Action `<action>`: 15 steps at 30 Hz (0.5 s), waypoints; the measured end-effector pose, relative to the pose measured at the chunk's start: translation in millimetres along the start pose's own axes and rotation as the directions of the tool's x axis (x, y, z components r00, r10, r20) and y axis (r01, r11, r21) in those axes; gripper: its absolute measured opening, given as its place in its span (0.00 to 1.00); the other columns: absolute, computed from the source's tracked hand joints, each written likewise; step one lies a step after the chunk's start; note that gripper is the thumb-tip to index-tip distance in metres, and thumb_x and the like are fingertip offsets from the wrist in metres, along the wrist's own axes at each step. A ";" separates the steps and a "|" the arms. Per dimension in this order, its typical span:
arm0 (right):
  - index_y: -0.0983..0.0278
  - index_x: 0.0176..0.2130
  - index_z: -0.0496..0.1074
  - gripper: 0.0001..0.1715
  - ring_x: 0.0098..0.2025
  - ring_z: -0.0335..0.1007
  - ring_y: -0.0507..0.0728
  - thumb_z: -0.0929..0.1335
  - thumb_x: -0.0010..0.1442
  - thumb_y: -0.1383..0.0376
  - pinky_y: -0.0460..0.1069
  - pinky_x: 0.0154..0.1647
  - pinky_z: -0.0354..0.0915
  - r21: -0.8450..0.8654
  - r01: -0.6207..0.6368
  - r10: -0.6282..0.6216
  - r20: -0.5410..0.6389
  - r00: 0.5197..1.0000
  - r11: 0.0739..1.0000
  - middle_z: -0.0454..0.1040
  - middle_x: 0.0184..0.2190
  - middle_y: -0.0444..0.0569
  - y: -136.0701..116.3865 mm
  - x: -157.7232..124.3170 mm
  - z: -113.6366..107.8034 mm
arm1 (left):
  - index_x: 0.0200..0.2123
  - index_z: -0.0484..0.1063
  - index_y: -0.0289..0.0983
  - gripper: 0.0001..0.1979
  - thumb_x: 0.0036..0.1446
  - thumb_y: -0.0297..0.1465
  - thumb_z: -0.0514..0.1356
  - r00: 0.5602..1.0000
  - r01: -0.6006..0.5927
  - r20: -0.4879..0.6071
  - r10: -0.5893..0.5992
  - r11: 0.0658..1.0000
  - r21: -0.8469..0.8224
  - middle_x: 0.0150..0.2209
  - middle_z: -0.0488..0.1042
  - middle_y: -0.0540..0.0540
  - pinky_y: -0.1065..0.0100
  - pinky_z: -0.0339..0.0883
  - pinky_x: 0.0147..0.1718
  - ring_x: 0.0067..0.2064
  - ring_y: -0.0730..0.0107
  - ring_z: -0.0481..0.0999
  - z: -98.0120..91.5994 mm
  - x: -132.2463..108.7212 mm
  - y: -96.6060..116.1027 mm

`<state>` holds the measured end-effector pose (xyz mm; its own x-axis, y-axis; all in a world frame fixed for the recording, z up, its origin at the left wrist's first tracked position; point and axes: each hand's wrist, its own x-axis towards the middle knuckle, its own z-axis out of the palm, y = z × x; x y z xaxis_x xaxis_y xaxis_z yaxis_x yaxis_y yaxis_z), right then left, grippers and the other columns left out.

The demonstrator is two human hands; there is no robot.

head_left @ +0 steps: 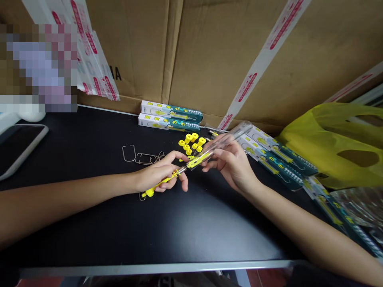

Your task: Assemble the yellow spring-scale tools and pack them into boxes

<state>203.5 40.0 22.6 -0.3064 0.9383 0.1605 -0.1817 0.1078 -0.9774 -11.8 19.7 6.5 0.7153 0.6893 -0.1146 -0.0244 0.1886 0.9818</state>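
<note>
My left hand (163, 174) is closed around a thin yellow spring-scale rod (165, 181) with a metal spring near its upper end. The far end of the rod reaches the mouth of a clear plastic tube (223, 140), and a flat yellow piece (196, 160) shows inside that tube. Fingers of my right hand (229, 161) grip the tube, which slants up to the right. Behind the hands lie several small yellow plastic caps (188, 138). Bent metal wire hooks (146, 158) rest left of them, close to my left hand.
Two printed spring-scale boxes (170, 115) are stacked at the back against a large taped cardboard carton (203, 59). More such boxes (275, 159) lie to the right, beside a yellow plastic bag (317, 143). A phone (22, 145) sits at the left of the black table (191, 231).
</note>
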 end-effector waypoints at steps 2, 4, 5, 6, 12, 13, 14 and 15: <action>0.61 0.41 0.64 0.15 0.28 0.75 0.51 0.70 0.54 0.64 0.47 0.25 0.75 0.031 -0.039 0.038 0.033 0.999 0.999 0.73 0.33 0.42 2.0 -0.3 0.0 | 0.48 0.52 0.41 0.18 0.52 0.26 0.48 1.000 -0.023 -0.009 0.023 1.000 0.006 0.35 0.74 0.46 0.80 0.48 0.13 0.18 0.83 0.55 1.0 0.5 -1.8; 0.62 0.41 0.66 0.13 0.29 0.76 0.51 0.70 0.55 0.64 0.47 0.27 0.76 0.040 -0.069 0.065 0.077 0.995 0.997 0.74 0.33 0.43 4.0 -1.1 0.6 | 0.51 0.51 0.42 0.23 0.50 0.24 0.49 0.998 -0.031 -0.047 0.031 1.000 -0.002 0.40 0.72 0.46 0.81 0.48 0.13 0.19 0.84 0.57 1.7 1.4 -5.3; 0.63 0.41 0.68 0.13 0.30 0.76 0.52 0.70 0.55 0.63 0.47 0.28 0.76 0.035 -0.072 0.069 0.091 0.993 0.997 0.74 0.32 0.43 4.7 -1.5 1.0 | 0.53 0.50 0.44 0.26 0.49 0.23 0.49 0.997 -0.031 -0.077 0.030 0.999 -0.011 0.43 0.70 0.46 0.81 0.48 0.13 0.19 0.85 0.58 1.9 1.7 -7.1; 0.63 0.41 0.68 0.12 0.30 0.76 0.52 0.70 0.55 0.64 0.48 0.28 0.76 0.027 -0.069 0.067 0.096 0.993 0.997 0.74 0.32 0.44 5.2 -1.7 1.1 | 0.55 0.49 0.45 0.29 0.48 0.23 0.49 0.994 -0.032 -0.107 0.030 0.999 -0.020 0.45 0.68 0.46 0.82 0.48 0.12 0.18 0.86 0.59 2.2 1.9 -8.8; 0.63 0.40 0.69 0.11 0.30 0.75 0.52 0.71 0.56 0.63 0.48 0.30 0.76 -0.017 -0.053 0.054 0.060 0.997 0.998 0.74 0.31 0.43 6.4 -0.5 -1.0 | 0.62 0.41 0.54 0.37 0.52 0.21 0.49 0.988 -0.111 -0.104 0.116 0.992 0.058 0.61 0.56 0.39 0.82 0.52 0.11 0.20 0.88 0.69 7.9 -1.0 -10.0; 0.63 0.40 0.69 0.11 0.30 0.75 0.52 0.71 0.57 0.62 0.48 0.29 0.75 -0.015 -0.066 0.067 0.076 0.995 0.998 0.74 0.30 0.44 6.6 -0.6 -0.9 | 0.62 0.39 0.55 0.38 0.53 0.22 0.49 0.987 -0.121 -0.095 0.128 0.990 0.073 0.63 0.53 0.37 0.82 0.53 0.11 0.21 0.87 0.71 9.0 -1.7 -9.2; 0.63 0.40 0.69 0.12 0.29 0.75 0.52 0.71 0.57 0.61 0.49 0.29 0.75 -0.014 -0.080 0.081 0.092 0.992 0.997 0.74 0.30 0.44 6.7 -1.0 -0.3 | 0.63 0.38 0.55 0.38 0.55 0.22 0.50 0.987 -0.130 -0.088 0.137 0.988 0.081 0.64 0.51 0.36 0.82 0.54 0.11 0.22 0.86 0.72 9.9 -2.1 -8.4; 0.64 0.40 0.70 0.12 0.29 0.75 0.52 0.71 0.57 0.61 0.49 0.29 0.75 -0.015 -0.090 0.092 0.106 0.990 0.996 0.74 0.30 0.44 6.6 -1.8 0.8 | 0.63 0.38 0.55 0.38 0.56 0.23 0.50 0.986 -0.136 -0.085 0.144 0.987 0.086 0.65 0.49 0.35 0.81 0.55 0.11 0.23 0.85 0.73 10.5 -2.5 -7.6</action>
<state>202.1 38.8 16.0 -0.4189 0.9042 0.0840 -0.1389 0.0275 -0.9899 -6.0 9.2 1.0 0.6422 0.7664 0.0151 -0.0620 0.0323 0.9976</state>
